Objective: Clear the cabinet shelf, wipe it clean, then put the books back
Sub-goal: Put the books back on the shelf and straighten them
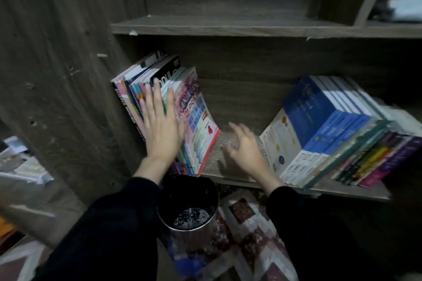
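A row of upright books [196, 116] leans against the cabinet's left wall on the wooden shelf [230, 171]. My left hand [161, 125] lies flat against their spines, fingers straight. A second group of books [324, 130], mostly blue, leans to the right on the same shelf. Between the two groups my right hand [245, 146] hovers over the bare dusty stretch of shelf, fingers spread and relaxed, holding nothing; it is blurred.
A dark round bin [187, 207] stands on the floor just below the shelf edge, between my arms, with pale specks at its bottom. A patterned rug [239, 235] covers the floor. The shelf above [228, 26] is bare. Papers [20, 162] lie at the left.
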